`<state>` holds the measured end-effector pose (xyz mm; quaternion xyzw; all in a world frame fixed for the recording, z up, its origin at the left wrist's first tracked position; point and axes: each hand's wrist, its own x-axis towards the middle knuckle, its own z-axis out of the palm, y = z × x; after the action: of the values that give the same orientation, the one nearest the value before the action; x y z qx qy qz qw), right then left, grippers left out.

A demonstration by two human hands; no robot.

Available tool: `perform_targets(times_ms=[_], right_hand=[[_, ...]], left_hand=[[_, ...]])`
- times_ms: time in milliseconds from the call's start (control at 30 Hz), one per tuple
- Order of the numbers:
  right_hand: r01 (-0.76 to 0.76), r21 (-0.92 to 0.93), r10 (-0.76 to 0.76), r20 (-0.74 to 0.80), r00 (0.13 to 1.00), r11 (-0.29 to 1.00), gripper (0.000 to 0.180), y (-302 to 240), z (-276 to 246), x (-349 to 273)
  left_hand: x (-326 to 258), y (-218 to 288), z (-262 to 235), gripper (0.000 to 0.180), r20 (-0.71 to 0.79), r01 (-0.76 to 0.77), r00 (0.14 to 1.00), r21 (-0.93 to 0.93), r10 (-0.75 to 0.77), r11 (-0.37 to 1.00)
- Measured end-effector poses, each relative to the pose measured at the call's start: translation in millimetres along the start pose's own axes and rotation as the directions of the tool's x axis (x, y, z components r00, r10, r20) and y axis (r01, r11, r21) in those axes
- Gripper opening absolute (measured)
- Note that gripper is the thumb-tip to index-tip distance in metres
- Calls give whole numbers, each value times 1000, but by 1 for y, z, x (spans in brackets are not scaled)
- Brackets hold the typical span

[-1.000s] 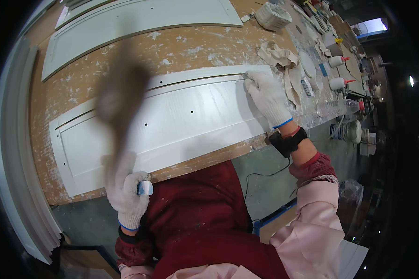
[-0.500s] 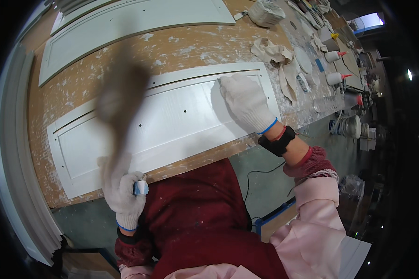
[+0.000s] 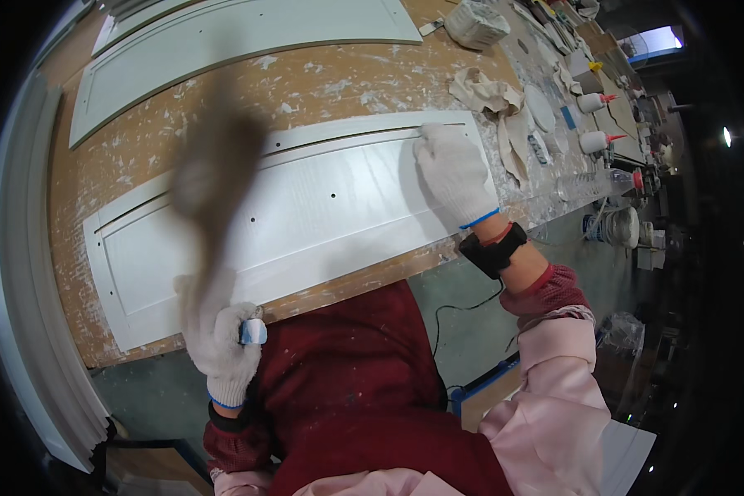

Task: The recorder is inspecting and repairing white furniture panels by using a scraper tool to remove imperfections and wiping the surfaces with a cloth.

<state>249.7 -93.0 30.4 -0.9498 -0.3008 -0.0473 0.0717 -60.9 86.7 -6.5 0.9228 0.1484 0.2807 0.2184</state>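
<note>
Gloved hands working a white panel on the bench.

Nearest me, my left hand [image 3: 219, 343] is clenched around a brush handle [image 3: 253, 331], the brush blurred over the white panel [image 3: 306, 215]. My right hand [image 3: 455, 169] lies flat, fingers released, on the panel's far right corner, likely to steady it. The panel lies between both hands; beyond it are crumpled rags [image 3: 484, 91] and squeeze bottles [image 3: 595, 140].

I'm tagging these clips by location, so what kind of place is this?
Probably a furniture finishing workshop: a white cabinet door panel lies on a filler-spattered wooden workbench, with squeeze bottles and rags alongside.
</note>
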Motion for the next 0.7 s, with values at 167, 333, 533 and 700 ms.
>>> perform_targets(times_ms=[167, 333, 533, 700], right_hand=[[140, -3, -137, 198, 971, 990, 25, -46, 11, 0], [481, 359, -576, 232, 784, 800, 25, -80, 0, -22], [506, 489, -607, 62, 792, 711, 21, -47, -17, -36], [93, 591, -215, 139, 967, 801, 17, -7, -36, -52]], left_hand=[[-1, 0, -1, 11, 2, -18, 1000, 13, 18, 1000], [-5, -2, -2, 13, 13, -12, 1000, -24, 12, 1000], [-2, -1, -2, 14, 19, -12, 1000, -18, 13, 1000], [-1, 1, -2, 16, 61, 26, 998, 19, -27, 999]])
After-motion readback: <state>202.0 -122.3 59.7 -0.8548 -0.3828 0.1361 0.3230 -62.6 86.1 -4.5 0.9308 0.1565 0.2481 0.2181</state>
